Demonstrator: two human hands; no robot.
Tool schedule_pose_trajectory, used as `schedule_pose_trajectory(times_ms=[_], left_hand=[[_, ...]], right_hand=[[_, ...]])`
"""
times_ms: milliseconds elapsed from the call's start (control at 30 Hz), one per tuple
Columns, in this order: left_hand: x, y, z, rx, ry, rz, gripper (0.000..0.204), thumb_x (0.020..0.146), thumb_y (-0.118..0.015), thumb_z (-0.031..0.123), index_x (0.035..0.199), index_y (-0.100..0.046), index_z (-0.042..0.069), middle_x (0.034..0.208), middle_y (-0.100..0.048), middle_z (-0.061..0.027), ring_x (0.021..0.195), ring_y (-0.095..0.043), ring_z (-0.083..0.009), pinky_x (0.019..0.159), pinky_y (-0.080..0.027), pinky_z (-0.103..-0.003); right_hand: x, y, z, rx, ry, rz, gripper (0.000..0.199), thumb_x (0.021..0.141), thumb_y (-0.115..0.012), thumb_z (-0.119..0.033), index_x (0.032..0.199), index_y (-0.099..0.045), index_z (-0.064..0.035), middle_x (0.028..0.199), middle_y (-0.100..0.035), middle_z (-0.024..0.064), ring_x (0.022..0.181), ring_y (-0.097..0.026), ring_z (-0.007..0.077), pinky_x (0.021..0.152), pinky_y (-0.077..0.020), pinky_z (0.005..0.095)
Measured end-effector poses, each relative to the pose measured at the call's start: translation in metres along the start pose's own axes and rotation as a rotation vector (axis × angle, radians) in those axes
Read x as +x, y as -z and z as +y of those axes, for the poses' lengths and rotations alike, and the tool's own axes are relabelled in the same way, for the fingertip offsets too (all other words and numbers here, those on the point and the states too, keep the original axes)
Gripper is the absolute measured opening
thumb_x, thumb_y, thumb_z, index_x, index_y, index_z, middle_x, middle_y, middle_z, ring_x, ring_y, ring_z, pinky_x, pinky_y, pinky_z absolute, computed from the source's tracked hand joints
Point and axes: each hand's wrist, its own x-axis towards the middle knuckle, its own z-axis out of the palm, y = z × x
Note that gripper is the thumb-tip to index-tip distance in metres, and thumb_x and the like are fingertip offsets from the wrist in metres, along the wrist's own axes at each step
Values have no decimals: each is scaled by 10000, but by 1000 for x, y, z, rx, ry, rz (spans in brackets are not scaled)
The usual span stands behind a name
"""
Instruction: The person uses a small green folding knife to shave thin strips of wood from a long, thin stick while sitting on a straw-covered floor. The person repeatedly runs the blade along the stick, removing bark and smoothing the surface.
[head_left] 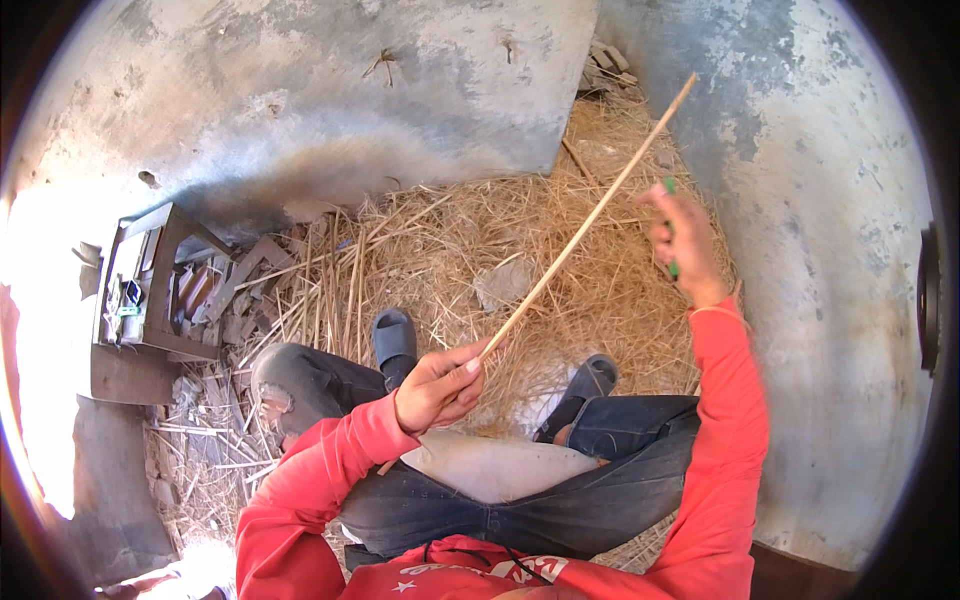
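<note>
A long, thin, pale wooden stick (590, 218) slants up and to the right in front of me. My left hand (440, 388) is closed around its lower part, and a short end pokes out below, near my thigh. To the right of the stick, apart from it, my right hand (686, 240) is curled around a small green-handled tool (673, 270). Green shows above and below the fingers, but motion blur hides what kind of tool it is.
Shavings and split strips (430, 250) cover the floor around my sandalled feet. A worn wooden stand (150, 270) with small items on it is at the left. Plastered walls (820, 250) rise ahead and close on the right. A white sack-like thing (500, 466) lies between my legs.
</note>
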Motion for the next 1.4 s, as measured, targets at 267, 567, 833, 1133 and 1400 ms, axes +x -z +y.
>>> schedule_pose_trajectory(times_ms=[267, 567, 833, 1133, 1400], left_hand=[[12, -4, -4, 117, -158, 80, 490, 1132, -395, 215, 1590, -344, 47, 751, -505, 15, 473, -376, -38, 449, -322, -192], [27, -6, -13, 1337, -828, 430, 494, 966, -667, 124, 1426, -550, -11, 1163, -640, -187, 993, -646, -297, 867, -534, -385], [-3, -36, 81, 2032, -965, 499, 518, 790, -798, 168, 1275, -664, 42, 1128, -654, -109, 1035, -644, -276, 916, -505, -473], [-30, -32, 70, 1202, -205, 346, 264, 1059, -561, 183, 1218, -673, 5, 623, -605, -23, 505, -608, -110, 477, -445, -302], [15, -16, 19, 578, -187, 325, 432, 1102, -502, 175, 1493, -484, -8, 629, -483, 54, 435, -417, -36, 421, -319, -230]], right_hand=[[-55, -120, 5, 34, -29, -445, 341, 996, -687, -396, 1006, -682, -55, 652, -492, -69, 575, -441, 51, 539, -384, 272], [-61, -129, 18, -304, 456, -306, 222, 958, -688, -238, 1033, -635, -37, 657, -577, 122, 554, -582, 307, 566, -461, 416], [-66, -92, -20, -752, 752, -527, 164, 873, -736, -207, 1015, -707, -130, 783, -691, 128, 667, -666, 357, 581, -499, 452], [-79, -83, -45, -619, 786, 23, 234, 938, -707, -286, 1044, -658, -82, 703, -658, 92, 618, -679, 244, 554, -484, 410], [-96, -106, -8, -528, 459, -295, 471, 1034, -523, -474, 1000, -636, -18, 656, -633, 195, 604, -650, 415, 565, -496, 515]])
